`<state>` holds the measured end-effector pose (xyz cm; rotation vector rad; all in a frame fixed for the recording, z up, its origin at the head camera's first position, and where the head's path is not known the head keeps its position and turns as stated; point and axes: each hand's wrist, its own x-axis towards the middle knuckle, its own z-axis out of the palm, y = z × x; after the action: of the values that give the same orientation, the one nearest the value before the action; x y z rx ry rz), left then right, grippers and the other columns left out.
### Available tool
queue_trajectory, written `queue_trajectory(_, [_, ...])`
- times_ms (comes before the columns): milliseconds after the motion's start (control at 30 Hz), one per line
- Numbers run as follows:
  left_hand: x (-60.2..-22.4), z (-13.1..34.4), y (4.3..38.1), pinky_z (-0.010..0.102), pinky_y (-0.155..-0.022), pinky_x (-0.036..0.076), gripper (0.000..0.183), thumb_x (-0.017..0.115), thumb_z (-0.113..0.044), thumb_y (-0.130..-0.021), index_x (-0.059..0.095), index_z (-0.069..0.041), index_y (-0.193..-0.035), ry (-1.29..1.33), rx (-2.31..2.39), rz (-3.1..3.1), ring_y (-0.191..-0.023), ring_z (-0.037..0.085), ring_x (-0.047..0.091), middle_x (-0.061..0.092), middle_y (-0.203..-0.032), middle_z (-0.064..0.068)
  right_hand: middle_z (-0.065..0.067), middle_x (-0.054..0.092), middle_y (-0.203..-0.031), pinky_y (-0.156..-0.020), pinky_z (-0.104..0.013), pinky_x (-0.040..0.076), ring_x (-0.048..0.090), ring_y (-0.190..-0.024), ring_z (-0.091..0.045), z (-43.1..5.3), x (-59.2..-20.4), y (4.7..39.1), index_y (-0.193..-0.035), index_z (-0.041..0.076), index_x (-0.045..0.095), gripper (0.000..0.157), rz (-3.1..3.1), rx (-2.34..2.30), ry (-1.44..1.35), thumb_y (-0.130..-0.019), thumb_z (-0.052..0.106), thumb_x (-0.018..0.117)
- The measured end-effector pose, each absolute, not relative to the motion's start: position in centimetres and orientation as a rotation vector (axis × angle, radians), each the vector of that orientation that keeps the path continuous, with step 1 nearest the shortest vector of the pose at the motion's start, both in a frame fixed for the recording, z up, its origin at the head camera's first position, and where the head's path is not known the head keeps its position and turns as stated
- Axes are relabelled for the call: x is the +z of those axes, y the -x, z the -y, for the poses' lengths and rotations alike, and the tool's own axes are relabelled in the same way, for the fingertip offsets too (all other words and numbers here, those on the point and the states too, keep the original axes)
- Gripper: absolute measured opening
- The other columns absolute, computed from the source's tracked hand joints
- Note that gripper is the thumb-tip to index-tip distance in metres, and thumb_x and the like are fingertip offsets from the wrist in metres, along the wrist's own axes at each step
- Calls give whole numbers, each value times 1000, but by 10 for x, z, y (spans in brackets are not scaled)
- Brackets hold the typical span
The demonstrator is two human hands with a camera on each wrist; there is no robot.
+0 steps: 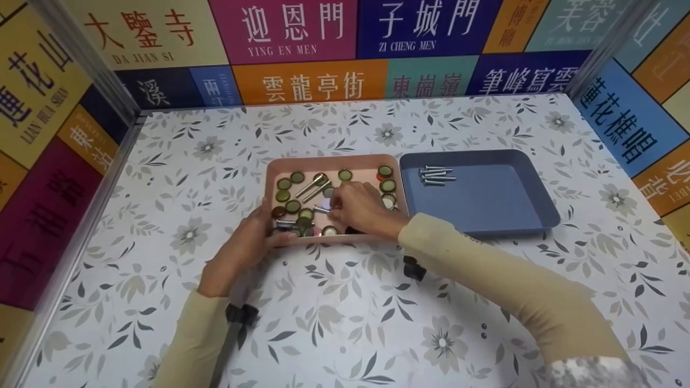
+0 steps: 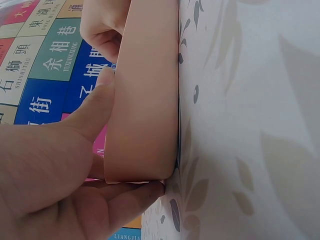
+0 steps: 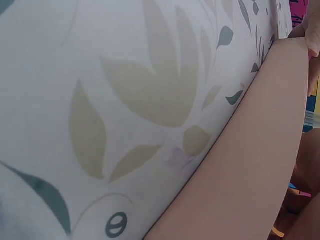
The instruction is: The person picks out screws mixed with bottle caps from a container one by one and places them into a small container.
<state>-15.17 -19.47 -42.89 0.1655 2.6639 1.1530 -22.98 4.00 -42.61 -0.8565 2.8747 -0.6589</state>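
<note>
A pink tray (image 1: pixel 334 159) holds several bottle caps (image 1: pixel 292 206) and a few silver bolts (image 1: pixel 311 186). My left hand (image 1: pixel 245 237) grips its near left corner, the thumb over the rim and the fingers against the outer wall, as the left wrist view (image 2: pixel 65 165) also shows. Inside the tray, my right hand (image 1: pixel 362 207) pinches a silver bolt (image 1: pixel 322 209) whose end sticks out to the left of the fingertips. In the right wrist view the tray's wall hides most of that hand. Several bolts (image 1: pixel 435 175) lie in the blue tray (image 1: pixel 485 229).
The blue tray stands against the pink tray's right side. Both rest on a table (image 1: pixel 372 328) with a leaf and flower pattern. Colourful panels with characters (image 1: pixel 312 81) wall off the back and both sides.
</note>
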Motion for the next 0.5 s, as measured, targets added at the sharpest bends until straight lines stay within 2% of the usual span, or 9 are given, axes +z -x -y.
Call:
queue_trajectory(233, [-429,194,153,48,-121,31,99,72,-25,-93,2,-13,-163,-167,1187,-2655,-141,35,45,32,-160,23,-4,79,-87,-85,-43,53,73,-84,-23,-36,-423,230,-89,11,81,13,-2897,-595,865,-86,23,79])
queue_trajectory(500, [-429,194,151,51,-121,30,97,71,-27,-94,3,-8,-162,-203,1147,-2681,-144,36,41,33,-159,25,2,76,-77,-80,-38,50,68,-76,-19,-37,-425,230,-85,14,77,13,-2879,-596,855,-88,26,78])
